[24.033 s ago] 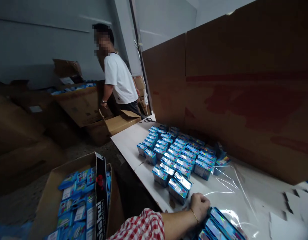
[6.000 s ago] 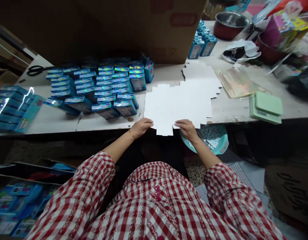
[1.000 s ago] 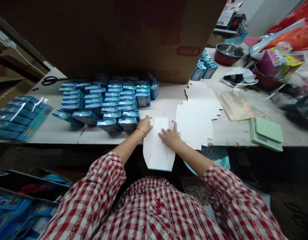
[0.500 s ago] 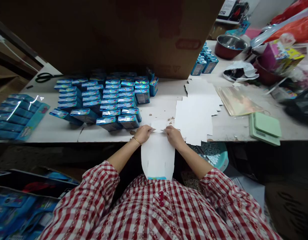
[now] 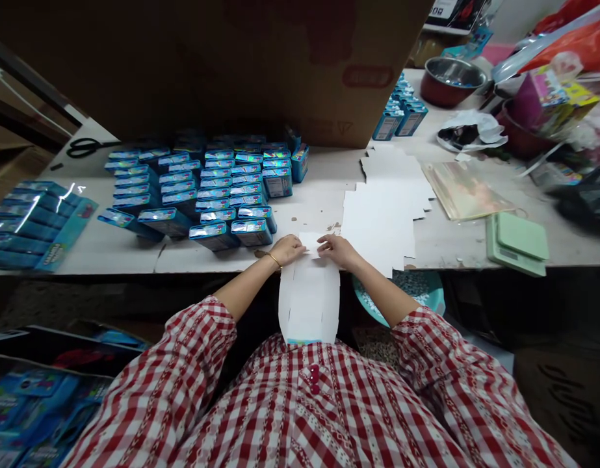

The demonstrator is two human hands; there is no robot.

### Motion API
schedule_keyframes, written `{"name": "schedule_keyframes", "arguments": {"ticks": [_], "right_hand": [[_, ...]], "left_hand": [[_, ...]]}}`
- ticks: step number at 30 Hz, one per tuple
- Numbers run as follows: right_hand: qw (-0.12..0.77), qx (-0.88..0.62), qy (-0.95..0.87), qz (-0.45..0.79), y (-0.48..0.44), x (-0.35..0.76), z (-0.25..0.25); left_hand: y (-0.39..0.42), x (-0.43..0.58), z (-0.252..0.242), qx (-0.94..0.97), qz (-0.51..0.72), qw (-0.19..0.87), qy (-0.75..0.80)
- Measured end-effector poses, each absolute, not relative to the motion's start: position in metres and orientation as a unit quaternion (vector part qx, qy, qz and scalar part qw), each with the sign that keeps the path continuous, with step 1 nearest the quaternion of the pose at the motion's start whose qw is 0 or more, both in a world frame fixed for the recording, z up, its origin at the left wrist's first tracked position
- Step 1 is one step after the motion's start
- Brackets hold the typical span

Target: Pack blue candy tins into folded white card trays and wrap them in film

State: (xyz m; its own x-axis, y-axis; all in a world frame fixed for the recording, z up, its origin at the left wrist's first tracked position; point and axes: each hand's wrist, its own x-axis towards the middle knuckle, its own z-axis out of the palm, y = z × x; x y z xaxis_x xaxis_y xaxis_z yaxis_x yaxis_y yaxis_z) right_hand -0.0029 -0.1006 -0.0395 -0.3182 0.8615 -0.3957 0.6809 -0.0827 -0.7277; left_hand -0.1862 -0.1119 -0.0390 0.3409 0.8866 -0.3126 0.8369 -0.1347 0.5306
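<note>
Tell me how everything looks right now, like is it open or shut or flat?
Left hand: open, pressing on the card.
Right hand: open, resting on the card.
White card blank: lying flat, far end under both hands.
Blue tins: lined up in rows.
Scissors: shut, lying down.
Steel bowl: upright.

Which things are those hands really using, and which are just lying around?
Being used:
left hand
right hand
folded white card blank under both hands
flat white card sheets beside it
probably the rows of shiny blue boxes

Just lying around:
black-handled scissors
red bowl with steel inside
pale green flat case
</note>
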Motion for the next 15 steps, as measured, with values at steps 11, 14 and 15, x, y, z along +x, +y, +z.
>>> {"name": "schedule_keyframes", "arguments": {"ticks": [11, 14, 15], "right_hand": [[0.123, -0.637, -0.597, 0.472, -0.105, -0.005, -0.042], [0.142, -0.635, -0.563, 0.51, -0.112, -0.003, -0.041], [0.151, -0.636, -0.546, 0.523, -0.114, -0.003, -0.041]], "left_hand": [[-0.109, -0.185, -0.045, 0.641, 0.038, 0.378, 0.667], [-0.111, -0.188, -0.048, 0.642, 0.056, 0.378, 0.665], [-0.113, -0.188, -0.047, 0.65, 0.059, 0.371, 0.661]]}}
